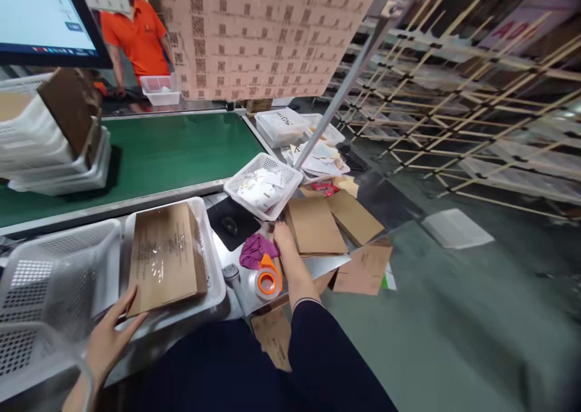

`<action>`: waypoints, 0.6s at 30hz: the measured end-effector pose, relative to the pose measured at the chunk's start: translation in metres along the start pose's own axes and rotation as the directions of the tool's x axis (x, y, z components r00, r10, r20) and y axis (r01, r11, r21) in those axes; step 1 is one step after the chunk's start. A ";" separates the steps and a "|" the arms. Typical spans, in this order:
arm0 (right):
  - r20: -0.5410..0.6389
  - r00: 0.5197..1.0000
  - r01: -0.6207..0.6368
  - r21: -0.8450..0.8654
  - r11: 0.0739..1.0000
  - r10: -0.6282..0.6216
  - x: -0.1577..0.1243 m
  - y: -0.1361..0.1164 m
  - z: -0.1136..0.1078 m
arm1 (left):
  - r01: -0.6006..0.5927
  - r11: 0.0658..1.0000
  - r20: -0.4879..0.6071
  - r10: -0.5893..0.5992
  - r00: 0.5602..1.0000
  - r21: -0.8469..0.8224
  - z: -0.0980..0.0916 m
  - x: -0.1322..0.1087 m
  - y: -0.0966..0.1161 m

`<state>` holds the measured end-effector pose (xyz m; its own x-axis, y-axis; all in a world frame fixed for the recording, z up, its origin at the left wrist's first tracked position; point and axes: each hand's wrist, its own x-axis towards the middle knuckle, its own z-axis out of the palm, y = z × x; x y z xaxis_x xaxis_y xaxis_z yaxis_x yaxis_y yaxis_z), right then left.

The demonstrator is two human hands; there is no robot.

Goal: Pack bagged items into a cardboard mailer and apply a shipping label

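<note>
— If starting from the far left, begin with what?

— With a lit monitor (40,22) at the top; below, see stacked white baskets (54,173) on a green belt (181,149), with brown card jutting out. Lower down, nearer the body, notice a perforated basket (22,273).

— Next to that, how to describe the left hand (106,339)?

— With thumb and fingers parted, reaching to the near left corner of a brown carton (161,255) and touching there. Whether gripping or merely resting, cannot tell.

— Where to look for that carton?

— In a white tub (216,273), lying tilted, printed on top, with shiny film over part of it. Farther back, across the belt, see a person (138,40) in an orange shirt.

— Moving right, over the metal bench (220,239)?

— Find a mouse (229,225) on a black mat (242,213), a scanner (231,271) close to the tub, a tray (247,206) holding white slips, a crumpled purple cloth (258,250) and, just nearer, an orange tape dispenser (269,265).

— And for the right hand (284,236)?

— Reaching in between the cloth and flat cardboard (315,227), with fingers partly hidden; cannot tell whether closed on anything.

— Beyond?

— See a cardboard box (363,270) lower down, loose papers (320,153) farther back, then a blurred rack (454,97) behind the floor (476,321).
</note>
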<state>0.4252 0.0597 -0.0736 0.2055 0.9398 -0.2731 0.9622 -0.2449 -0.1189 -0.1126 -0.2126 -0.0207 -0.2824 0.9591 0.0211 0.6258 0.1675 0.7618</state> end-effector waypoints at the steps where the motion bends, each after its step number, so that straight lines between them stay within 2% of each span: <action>1: 0.014 1.000 0.013 -0.020 1.000 -0.013 0.007 0.000 0.002 | 0.011 1.000 -0.011 -0.011 1.000 -0.011 0.002 -0.002 -0.001; 6: 0.050 0.998 0.049 -0.020 0.999 -0.048 0.032 0.004 0.007 | 0.065 0.998 -0.001 -0.065 0.998 -0.014 0.000 -0.006 0.001; 8: 0.044 0.997 0.069 0.033 0.997 -0.070 0.031 0.013 0.005 | 0.094 0.996 0.016 -0.093 0.995 -0.009 -0.003 -0.007 -0.001; 10: 0.030 0.996 0.080 0.108 0.991 -0.083 0.019 0.026 0.003 | 0.106 0.994 0.008 -0.105 0.994 -0.019 -0.003 -0.009 -0.002; 12: 0.022 0.996 0.079 0.199 0.977 -0.085 -0.008 0.037 0.002 | 0.112 0.992 -0.025 -0.114 0.993 -0.053 0.000 -0.012 -0.003; 14: 0.034 0.995 0.076 0.299 0.951 -0.090 -0.047 0.039 0.003 | 0.108 0.990 -0.034 -0.112 0.993 -0.085 0.003 -0.013 0.000; 16: 0.046 0.992 0.090 0.400 0.912 -0.118 -0.091 0.028 0.006 | 0.081 0.994 -0.028 -0.083 0.996 -0.075 0.006 -0.011 0.004; 18: 0.042 0.988 0.110 0.490 0.865 -0.149 -0.131 0.004 0.009 | -0.006 1.000 -0.043 0.004 0.999 -0.030 0.006 -0.007 0.007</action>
<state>0.4010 -0.0667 -0.0467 0.0526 0.9550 -0.2918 0.7671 -0.2257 -0.6005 -0.1020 -0.2163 -0.0192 -0.3108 0.9491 0.0522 0.6050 0.1552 0.7810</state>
